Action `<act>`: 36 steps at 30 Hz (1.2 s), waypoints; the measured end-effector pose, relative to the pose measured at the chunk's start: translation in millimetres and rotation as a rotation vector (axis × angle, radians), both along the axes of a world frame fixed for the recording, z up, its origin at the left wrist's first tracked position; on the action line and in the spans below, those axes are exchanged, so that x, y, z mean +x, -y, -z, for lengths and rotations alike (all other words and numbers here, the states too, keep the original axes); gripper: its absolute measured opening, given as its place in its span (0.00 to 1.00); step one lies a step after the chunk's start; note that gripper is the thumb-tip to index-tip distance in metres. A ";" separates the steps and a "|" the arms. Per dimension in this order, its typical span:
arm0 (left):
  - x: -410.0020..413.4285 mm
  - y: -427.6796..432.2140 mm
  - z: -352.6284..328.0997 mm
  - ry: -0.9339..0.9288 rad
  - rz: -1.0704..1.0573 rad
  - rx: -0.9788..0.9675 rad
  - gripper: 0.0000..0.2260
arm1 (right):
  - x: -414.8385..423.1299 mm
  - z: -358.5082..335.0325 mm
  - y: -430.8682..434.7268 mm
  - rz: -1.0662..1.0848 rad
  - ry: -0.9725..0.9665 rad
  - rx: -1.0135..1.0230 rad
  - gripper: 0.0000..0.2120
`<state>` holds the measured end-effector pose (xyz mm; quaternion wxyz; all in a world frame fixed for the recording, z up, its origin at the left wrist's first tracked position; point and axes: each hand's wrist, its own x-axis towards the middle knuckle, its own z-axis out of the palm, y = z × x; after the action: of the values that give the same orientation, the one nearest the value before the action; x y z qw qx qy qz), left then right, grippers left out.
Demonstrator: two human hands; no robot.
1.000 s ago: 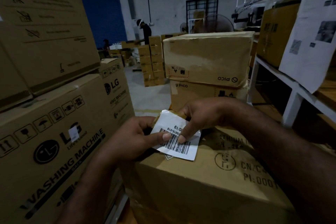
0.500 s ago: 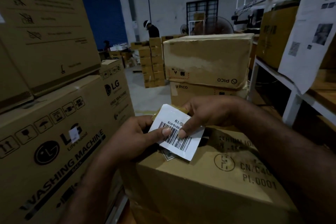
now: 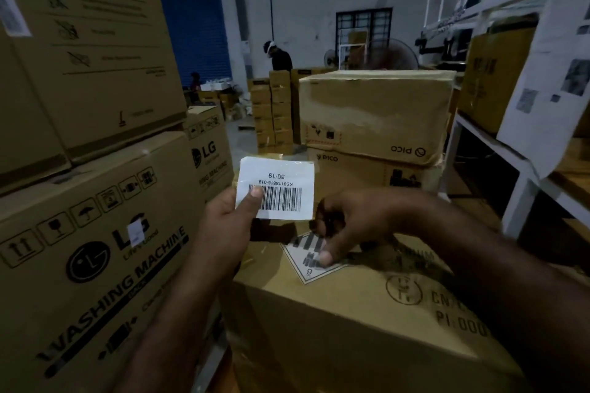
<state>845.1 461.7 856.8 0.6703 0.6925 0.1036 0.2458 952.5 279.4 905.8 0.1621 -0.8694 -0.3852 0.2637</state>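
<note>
Your right hand (image 3: 348,223) lets go, clenched empty at four o'clock of the barcode label (image 3: 276,188) your left hand (image 3: 230,217) pinches alone, ready for sticking.

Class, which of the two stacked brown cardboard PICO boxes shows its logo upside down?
The upper brown cardboard PICO box: its logo reads inverted at the lower right, while the lower PICO box shows upright lettering at top left.

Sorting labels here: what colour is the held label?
White label with a black barcode, in the left hand; head view.
</note>
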 end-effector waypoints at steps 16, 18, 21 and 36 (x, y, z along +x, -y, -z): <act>17.1 -7.6 8.4 -0.068 -0.127 0.097 0.11 | -25.3 -0.1 -11.2 -0.068 0.283 -0.236 0.12; 18.2 -8.2 8.2 -0.070 -0.137 0.122 0.11 | -21.2 1.2 -17.4 -0.047 0.282 -0.211 0.12; 21.4 -6.4 7.8 -0.070 -0.125 0.098 0.11 | -4.7 15.0 -28.2 0.061 0.326 0.013 0.06; 18.8 3.6 9.0 -0.136 -0.255 0.246 0.13 | -17.6 5.2 -28.7 -0.085 0.389 -0.167 0.13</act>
<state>863.9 458.1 847.7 0.5353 0.7657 0.2046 0.2921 934.9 308.1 900.6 0.0009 -0.8973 -0.4222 0.1284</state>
